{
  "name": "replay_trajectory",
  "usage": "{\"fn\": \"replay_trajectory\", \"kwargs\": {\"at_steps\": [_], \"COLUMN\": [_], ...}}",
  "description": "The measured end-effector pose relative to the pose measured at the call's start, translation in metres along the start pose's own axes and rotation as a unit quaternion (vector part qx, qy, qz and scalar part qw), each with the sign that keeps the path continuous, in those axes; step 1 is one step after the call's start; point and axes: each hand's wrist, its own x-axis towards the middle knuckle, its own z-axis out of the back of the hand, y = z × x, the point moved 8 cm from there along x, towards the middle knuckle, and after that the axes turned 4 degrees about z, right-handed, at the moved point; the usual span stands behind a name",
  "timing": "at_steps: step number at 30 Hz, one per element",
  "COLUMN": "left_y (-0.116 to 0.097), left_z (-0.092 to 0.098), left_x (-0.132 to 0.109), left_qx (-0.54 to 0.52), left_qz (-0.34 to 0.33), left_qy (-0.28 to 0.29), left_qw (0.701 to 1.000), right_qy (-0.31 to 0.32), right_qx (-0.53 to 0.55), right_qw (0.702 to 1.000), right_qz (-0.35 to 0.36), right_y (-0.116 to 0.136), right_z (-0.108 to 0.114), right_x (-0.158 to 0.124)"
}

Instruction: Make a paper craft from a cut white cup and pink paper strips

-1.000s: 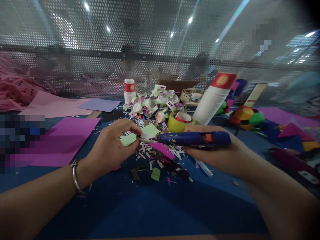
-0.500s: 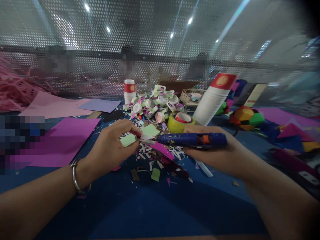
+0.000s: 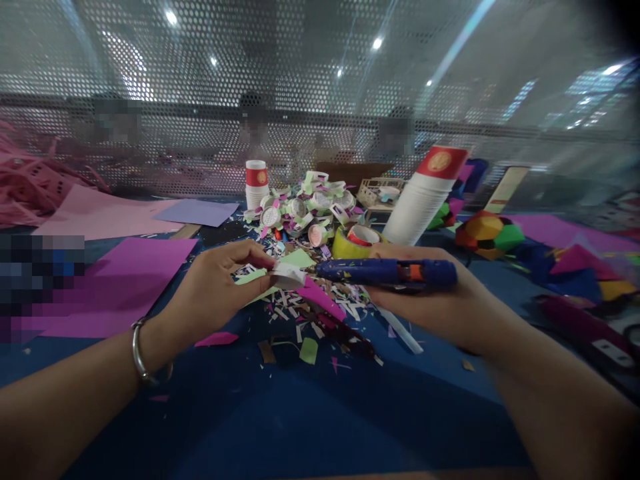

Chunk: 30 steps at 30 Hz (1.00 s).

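Between the thumb and fingers of my left hand [image 3: 227, 277] is a small white paper cup base [image 3: 289, 276], its short curved wall facing me. My right hand [image 3: 425, 293] is wrapped round a blue glue gun [image 3: 385, 273], which points left. The gun's nozzle is right beside the white piece; whether they touch I cannot tell. Below them lie green paper [image 3: 299, 258], a magenta strip [image 3: 323, 298] and many paper scraps [image 3: 287, 307]. Just beyond is a heap of cut cup bases with green paper strips [image 3: 310, 203].
Yellow tape roll [image 3: 345, 245] sits behind the gun. A tall cup stack [image 3: 415, 207] leans at right; a shorter one [image 3: 257, 187] stands behind. Magenta sheet [image 3: 125, 280] lies left, a coloured paper ball [image 3: 487, 233] right. Perforated metal screen [image 3: 300, 80] closes the back.
My left hand has shifted slightly left and turned the white cup base, so more of its wall shows. The glue gun stays nearly in place, still in my right hand.
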Motion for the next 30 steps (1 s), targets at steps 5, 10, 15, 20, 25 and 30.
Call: {"fn": "replay_trajectory", "kwargs": {"at_steps": [5,10,15,20,25,30], "left_y": [0.014,0.02,0.022,0.021,0.019,0.018], "left_z": [-0.006,-0.011,-0.012,-0.013,-0.013,-0.012], "left_x": [0.006,0.006,0.005,0.004,0.005,0.005], "left_qx": [-0.108,-0.15,-0.171,-0.175,-0.177,-0.172], "left_qz": [0.047,0.063,0.07,0.066,0.063,0.066], "left_qy": [0.033,0.05,0.051,0.055,0.058,0.055], "left_qw": [0.992,0.985,0.981,0.981,0.981,0.981], "right_qy": [-0.019,-0.014,-0.007,-0.008,0.007,0.008], "right_qx": [0.012,0.011,0.007,-0.008,0.004,-0.01], "right_qw": [0.999,1.0,1.0,1.0,1.0,1.0], "right_qz": [-0.031,-0.022,-0.024,-0.014,-0.008,0.0], "right_y": [-0.003,-0.001,-0.001,-0.002,-0.002,-0.002], "right_z": [0.002,0.003,0.003,0.003,0.002,0.002], "right_x": [-0.001,-0.001,0.0,0.001,-0.001,-0.001]}}
